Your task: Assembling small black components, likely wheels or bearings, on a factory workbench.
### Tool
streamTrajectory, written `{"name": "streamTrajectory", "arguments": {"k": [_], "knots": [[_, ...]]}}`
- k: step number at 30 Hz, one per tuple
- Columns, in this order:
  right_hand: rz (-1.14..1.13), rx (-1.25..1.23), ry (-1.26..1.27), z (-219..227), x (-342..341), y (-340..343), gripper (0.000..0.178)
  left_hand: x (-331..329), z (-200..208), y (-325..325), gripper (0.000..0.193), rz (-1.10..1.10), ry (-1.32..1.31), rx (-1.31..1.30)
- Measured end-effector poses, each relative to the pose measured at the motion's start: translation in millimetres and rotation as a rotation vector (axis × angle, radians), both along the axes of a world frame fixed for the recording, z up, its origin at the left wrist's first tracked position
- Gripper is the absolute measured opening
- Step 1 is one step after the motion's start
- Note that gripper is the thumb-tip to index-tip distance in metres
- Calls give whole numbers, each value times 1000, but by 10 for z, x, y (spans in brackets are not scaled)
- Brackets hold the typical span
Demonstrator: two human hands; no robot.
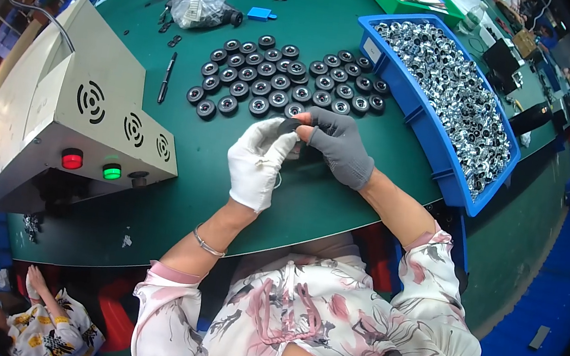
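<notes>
My left hand, in a white glove, is closed on a small black round part, seen edge-on. My right hand, in a grey glove with bare fingertips, pinches the same part from the other side. The fingers hide much of it, but it resembles the small black wheels with silvery centres lying flat in loose rows just beyond my hands. One of these wheels rests on top of another.
A blue bin full of small shiny metal parts stands at the right. To the left is a beige machine with red and green lights. A black pen and a plastic bag lie beyond it. Another person sits at lower left.
</notes>
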State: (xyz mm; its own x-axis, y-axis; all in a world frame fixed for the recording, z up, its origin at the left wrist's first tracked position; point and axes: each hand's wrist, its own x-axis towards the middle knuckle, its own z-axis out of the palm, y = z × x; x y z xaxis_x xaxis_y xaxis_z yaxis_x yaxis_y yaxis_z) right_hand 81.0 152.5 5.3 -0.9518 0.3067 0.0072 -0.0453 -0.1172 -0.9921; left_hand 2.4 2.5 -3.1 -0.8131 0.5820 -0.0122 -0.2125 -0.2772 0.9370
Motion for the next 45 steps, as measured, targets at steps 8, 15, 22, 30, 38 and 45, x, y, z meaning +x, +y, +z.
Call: {"name": "streamTrajectory", "arguments": {"k": [8, 15, 22, 30, 38, 45], "knots": [[-46, -238, 27, -82, 7, -16, 28, -187, -85, -37, 27, -271, -133, 54], [-88, -49, 19, -45, 6, -2, 24, -190, -77, -12, 36, -289, -169, 53], [-132, 0, 63, -12, -22, -95, 24, -251, -9, -43, 48, -236, -132, 66], [-135, -24, -4, 31, -25, -120, 25, -347, -84, -32, 52, -319, -184, 142], [-154, 250, 63, -3, -12, -65, 23, -349, -68, -31, 55, -395, -85, 61], [-206, 64, 40, -19, -61, -167, 26, -373, -77, -36, 54, -353, -43, 60]]}}
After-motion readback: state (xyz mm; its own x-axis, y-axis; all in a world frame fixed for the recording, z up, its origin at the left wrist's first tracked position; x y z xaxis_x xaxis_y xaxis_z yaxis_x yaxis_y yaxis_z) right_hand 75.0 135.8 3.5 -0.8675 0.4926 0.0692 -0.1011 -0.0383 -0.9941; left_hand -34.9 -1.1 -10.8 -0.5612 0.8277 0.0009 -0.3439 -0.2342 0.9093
